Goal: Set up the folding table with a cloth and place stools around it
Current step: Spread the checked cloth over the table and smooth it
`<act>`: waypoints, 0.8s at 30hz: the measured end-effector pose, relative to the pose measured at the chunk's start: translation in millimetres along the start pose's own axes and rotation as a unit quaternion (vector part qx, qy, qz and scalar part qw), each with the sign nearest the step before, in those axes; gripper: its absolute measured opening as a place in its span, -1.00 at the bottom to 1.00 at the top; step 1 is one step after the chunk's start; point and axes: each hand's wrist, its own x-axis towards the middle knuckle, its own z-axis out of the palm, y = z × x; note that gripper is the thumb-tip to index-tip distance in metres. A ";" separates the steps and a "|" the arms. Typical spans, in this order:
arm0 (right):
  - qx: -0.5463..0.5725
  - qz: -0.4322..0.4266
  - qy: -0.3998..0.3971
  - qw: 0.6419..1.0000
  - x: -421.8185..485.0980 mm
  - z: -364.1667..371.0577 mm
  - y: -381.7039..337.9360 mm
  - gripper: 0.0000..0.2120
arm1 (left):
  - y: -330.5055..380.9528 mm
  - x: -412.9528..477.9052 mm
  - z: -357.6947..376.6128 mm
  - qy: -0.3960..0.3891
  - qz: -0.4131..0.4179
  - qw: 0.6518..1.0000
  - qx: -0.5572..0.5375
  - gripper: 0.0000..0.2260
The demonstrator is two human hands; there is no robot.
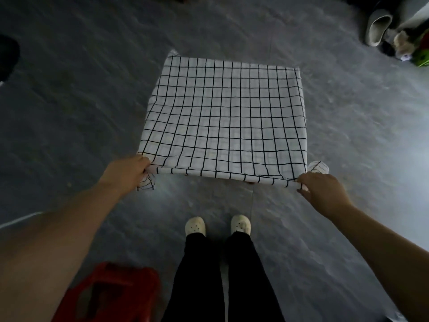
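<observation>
A white cloth with a black grid pattern [222, 117] lies spread flat over the folding table, which it hides completely. My left hand [126, 171] pinches the cloth's near left corner, and a small flap hangs below that hand. My right hand [321, 190] grips the near right corner, where the fabric bunches just beyond my fingers. A red plastic stool [109, 293] stands on the floor at the bottom left, beside my left leg.
The floor is grey and mottled all around the table. My feet in white clogs [218, 225] stand just short of the table's near edge. Slippers and a green item [394, 36] lie at the far right. A dark object [7, 56] sits at the left edge.
</observation>
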 end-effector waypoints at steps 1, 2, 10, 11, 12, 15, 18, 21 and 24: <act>0.002 0.010 -0.001 1.000 -1.1 8.8 -2.3 -0.77 | -2.4 2.9 10.4 -0.001 0.002 1.000 -0.012 -0.87; 0.005 0.021 -0.007 1.000 -1.8 18.6 -4.3 -0.77 | -4.6 5.3 20.7 -0.001 0.005 1.000 -0.026 -0.87; 0.040 0.082 -0.060 0.994 -1.0 83.9 -23.8 -0.83 | -27.6 24.5 91.3 0.024 0.076 0.996 -0.049 -0.90; 0.044 0.091 -0.065 0.993 -0.8 90.7 -27.5 -0.84 | -29.5 26.2 99.0 0.022 0.090 0.995 -0.043 -0.90; 0.045 0.099 -0.073 0.991 -0.8 97.5 -31.0 -0.85 | -31.4 28.4 107.1 0.023 0.109 0.993 -0.037 -0.88; 0.046 0.124 -0.103 0.986 -0.3 117.6 -40.5 -0.86 | -36.1 35.1 129.9 0.013 0.139 0.990 -0.030 -0.80; 0.055 0.147 -0.112 0.981 2.7 133.7 -47.8 -0.87 | -40.2 41.6 151.4 0.002 0.144 0.989 -0.020 -0.78; 0.050 0.161 -0.118 0.979 7.6 144.4 -53.2 -0.87 | -41.8 48.5 169.4 0.012 0.130 0.991 -0.032 -0.82; 0.040 0.167 -0.124 0.977 12.6 149.1 -56.8 -0.88 | -41.1 52.3 179.7 -0.007 0.113 0.992 -0.049 -0.85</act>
